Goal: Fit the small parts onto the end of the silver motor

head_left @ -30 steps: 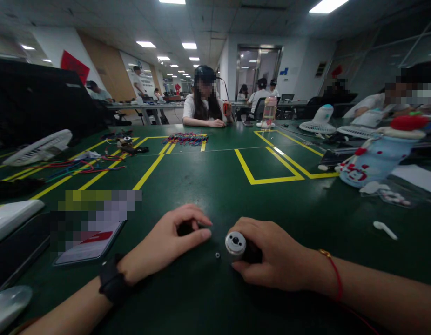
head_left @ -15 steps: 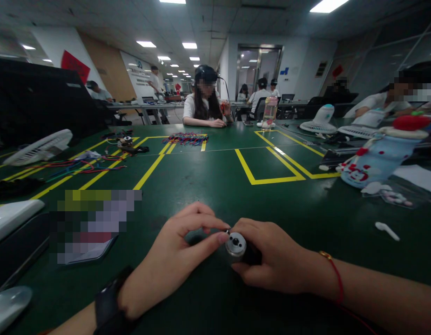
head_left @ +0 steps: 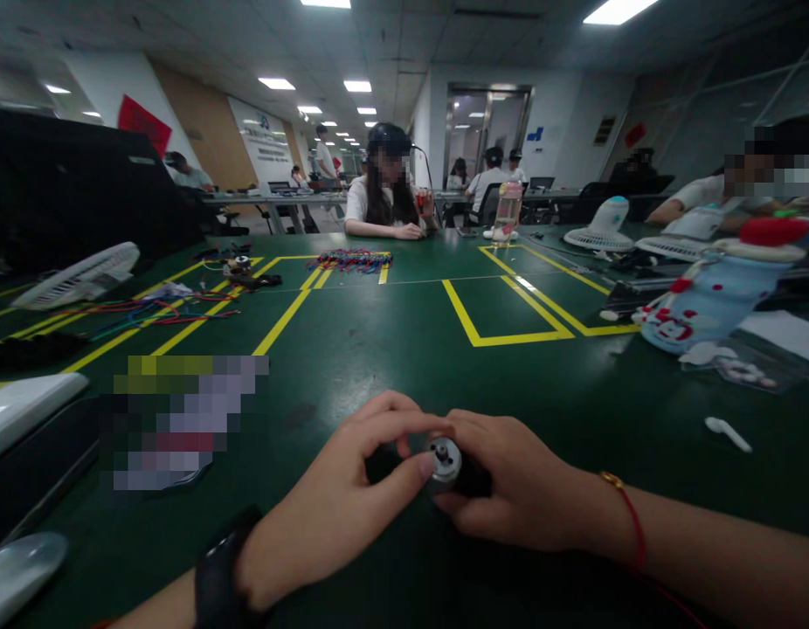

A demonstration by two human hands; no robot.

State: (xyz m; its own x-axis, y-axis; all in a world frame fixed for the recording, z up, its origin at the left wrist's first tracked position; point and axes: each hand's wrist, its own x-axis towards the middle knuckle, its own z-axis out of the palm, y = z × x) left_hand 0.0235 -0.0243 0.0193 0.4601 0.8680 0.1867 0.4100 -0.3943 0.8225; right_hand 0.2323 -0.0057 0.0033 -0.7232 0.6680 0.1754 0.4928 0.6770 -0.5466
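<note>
Near edge of the green tabletop (head_left: 404, 349): both hands meet over one small part.
Right hand (head_left: 509, 485): closed around a small metal cylinder (head_left: 443, 461).
Left hand (head_left: 342, 502): thumb and forefinger pinched at the cylinder's silver end face.
Cylinder: low over the tabletop, end face up.
Far right: white earbud (head_left: 728, 432).

Dim, ceiling-lit, edges warped
</note>
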